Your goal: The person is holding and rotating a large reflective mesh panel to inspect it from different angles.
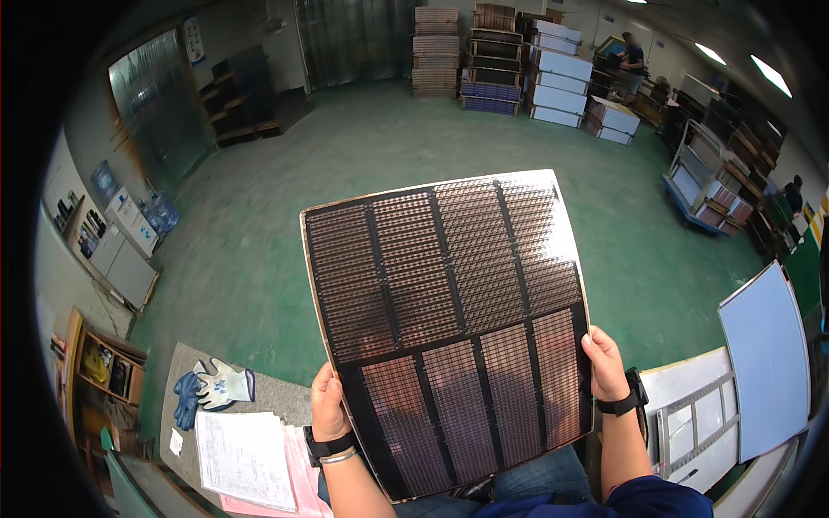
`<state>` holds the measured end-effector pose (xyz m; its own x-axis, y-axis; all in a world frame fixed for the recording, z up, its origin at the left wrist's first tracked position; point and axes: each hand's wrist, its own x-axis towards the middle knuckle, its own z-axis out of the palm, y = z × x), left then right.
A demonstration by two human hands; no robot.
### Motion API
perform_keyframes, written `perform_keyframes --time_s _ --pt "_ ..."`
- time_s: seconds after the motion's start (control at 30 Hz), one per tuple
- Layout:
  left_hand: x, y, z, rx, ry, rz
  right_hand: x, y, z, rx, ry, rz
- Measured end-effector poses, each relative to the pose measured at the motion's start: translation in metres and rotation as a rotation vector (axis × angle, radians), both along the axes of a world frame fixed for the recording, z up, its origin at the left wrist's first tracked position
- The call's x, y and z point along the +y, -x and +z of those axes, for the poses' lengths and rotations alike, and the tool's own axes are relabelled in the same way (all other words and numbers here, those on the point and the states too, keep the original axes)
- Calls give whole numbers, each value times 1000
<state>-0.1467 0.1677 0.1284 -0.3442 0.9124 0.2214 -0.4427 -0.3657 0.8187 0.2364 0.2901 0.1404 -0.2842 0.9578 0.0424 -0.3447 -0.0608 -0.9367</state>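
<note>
A large, thin, dark rectangular sheet patterned with fine copper-toned grid panels (pixel 449 332) is held up in front of the person, above the green workshop floor (pixel 259 250). Its long axis runs near to far, leaning slightly left at the top, and the far right corner catches a bright glare. The sheet lies between the two hands, so neither is nearer: each grips a side edge low down, close to the near corners.

The left hand (pixel 327 404) pinches the near left edge, fingers curled behind and thumb on the front face. The right hand (pixel 604 364) clasps the right edge a little farther away, thumb forward, fingers hidden behind the sheet. Both forearms rise from the near edge of the view, wrists bent up, each wearing a dark band.

On the grey bench to the near left lie white printed papers (pixel 246 453) over pink sheets, and beyond them a pair of blue-and-white work gloves (pixel 211 390). To the right sit pale framed panels (pixel 764 367).
</note>
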Motion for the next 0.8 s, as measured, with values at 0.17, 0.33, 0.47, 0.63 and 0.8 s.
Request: perform_keyframes --time_s 0.17,0.33,0.47,0.63,0.8 --pt "0 0 1 0 -12 11 -2 4 5 22 10 -5" --pt "-1 2 -2 -42 -48 6 -2 10 6 16 -65 -18" --pt "1 1 -5 0 -37 92 -1 15 12 -1 -141 -122" --pt "4 3 -16 29 -76 160 15 10 9 -43 -284 -198" --pt "24 1 -10 226 -221 235 50 16 -8 7 -366 -200"
